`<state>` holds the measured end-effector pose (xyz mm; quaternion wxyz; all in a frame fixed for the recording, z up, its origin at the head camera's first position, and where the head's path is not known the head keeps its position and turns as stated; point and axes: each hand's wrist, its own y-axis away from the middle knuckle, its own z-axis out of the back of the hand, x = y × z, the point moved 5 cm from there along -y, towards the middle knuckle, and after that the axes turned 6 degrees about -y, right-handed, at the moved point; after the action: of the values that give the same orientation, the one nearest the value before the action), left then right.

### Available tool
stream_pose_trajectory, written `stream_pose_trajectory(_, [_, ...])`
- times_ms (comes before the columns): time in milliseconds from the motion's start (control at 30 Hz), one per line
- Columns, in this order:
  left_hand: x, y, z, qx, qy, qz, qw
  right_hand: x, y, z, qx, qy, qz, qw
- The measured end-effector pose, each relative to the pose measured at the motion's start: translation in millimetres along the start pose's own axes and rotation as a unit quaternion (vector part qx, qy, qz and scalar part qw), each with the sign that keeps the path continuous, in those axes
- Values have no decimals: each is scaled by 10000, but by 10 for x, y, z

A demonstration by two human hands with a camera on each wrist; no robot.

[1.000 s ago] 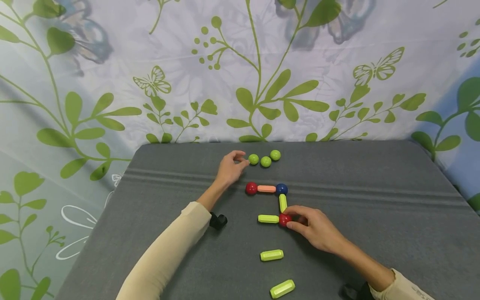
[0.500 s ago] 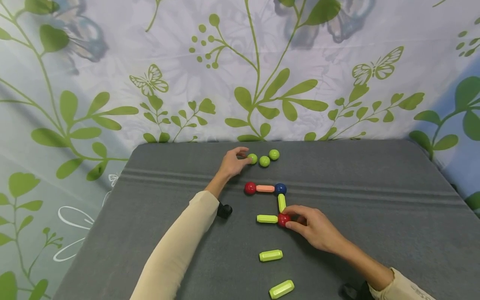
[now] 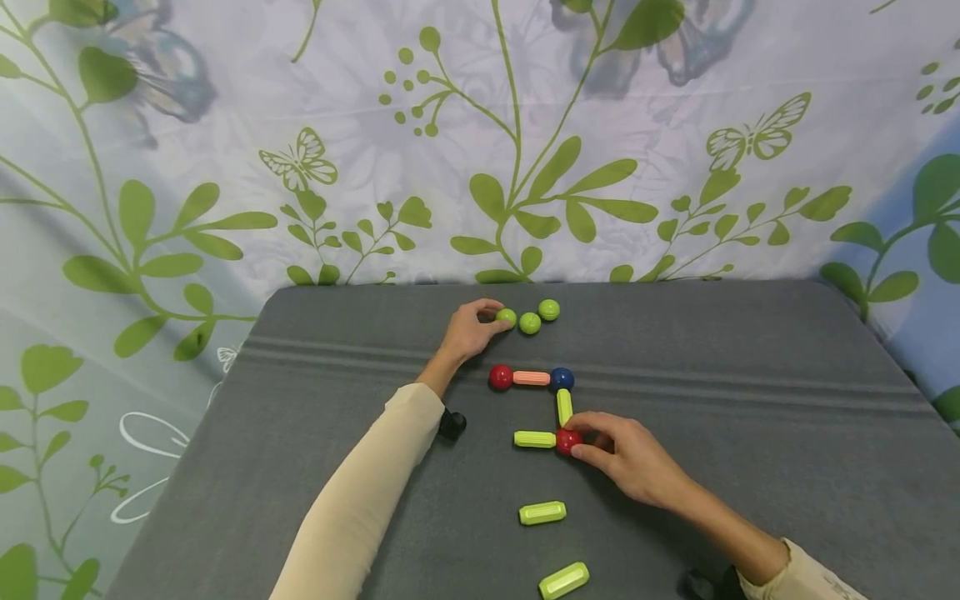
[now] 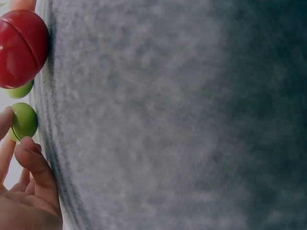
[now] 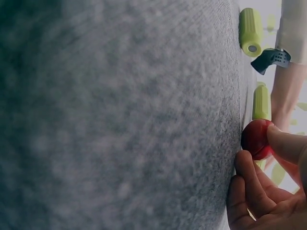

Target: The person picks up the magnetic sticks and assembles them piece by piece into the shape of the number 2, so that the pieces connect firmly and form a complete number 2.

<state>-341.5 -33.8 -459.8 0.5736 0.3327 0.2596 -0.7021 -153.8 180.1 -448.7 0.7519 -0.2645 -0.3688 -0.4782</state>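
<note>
My left hand (image 3: 468,331) pinches the leftmost green ball (image 4: 25,120) between thumb and fingers, at the far side of the table. With thumb and fingertips my right hand (image 3: 633,458) holds a red ball (image 5: 257,139) on the tabletop. From that ball one lime rod (image 3: 535,439) points left and another lime rod (image 3: 565,407) runs up to a blue ball (image 3: 562,379). An orange rod (image 3: 532,378) joins the blue ball to a second red ball (image 3: 502,377). Metal shows in the end of a rod in the right wrist view.
Two more green balls, a middle one (image 3: 529,323) and a right one (image 3: 549,310), lie beside my left fingers. Nearer me are two loose lime rods, one (image 3: 542,512) behind the other (image 3: 564,581). Grey cloth covers the table (image 3: 750,400); a leaf-patterned curtain (image 3: 420,167) hangs behind.
My left hand has moved slightly right and closed its thumb and fingers on the leftmost green ball. The right hand stays on the red ball.
</note>
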Motion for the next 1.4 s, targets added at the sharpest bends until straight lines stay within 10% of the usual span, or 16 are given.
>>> stream_pose_trajectory(767, [20,29,21,45,269,2,9996,11,10,4,-83,53,-24,9999])
stream_pose_trajectory(1400, [-10,359,342,48,675,-312,9972,37,-3,-14,-186,177,-12,9997])
